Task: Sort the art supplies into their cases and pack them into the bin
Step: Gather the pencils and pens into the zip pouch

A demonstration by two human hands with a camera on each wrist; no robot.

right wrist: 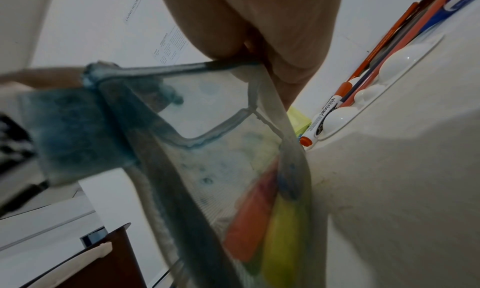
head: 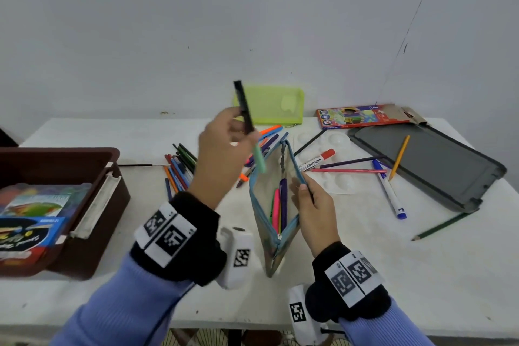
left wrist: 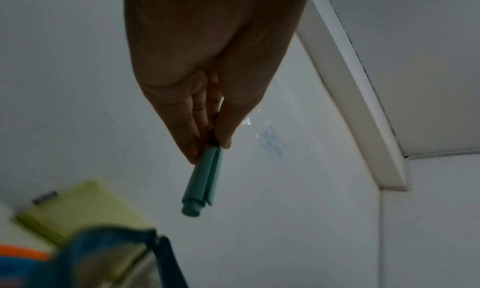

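Observation:
My left hand (head: 224, 146) pinches a black marker with a green cap (head: 259, 160) above the table; in the left wrist view the green cap (left wrist: 201, 181) points down from my fingertips. The marker's black barrel (head: 243, 105) sticks up toward the wall. A blue-edged mesh pouch (head: 271, 205) stands open at the middle, with pink, purple and yellow pens inside. My right hand (head: 309, 199) pinches the pouch's right rim (right wrist: 228, 65) and holds its mouth open. A brown bin (head: 92, 205) at the left holds boxed supplies.
Loose pens and pencils (head: 181, 168) lie behind the pouch. A lime pouch (head: 269, 105) leans at the wall. A whiteboard marker (head: 317, 160), white palette (head: 337, 177), pencil box (head: 359, 116), open grey case (head: 429, 166) and stray pencils lie to the right.

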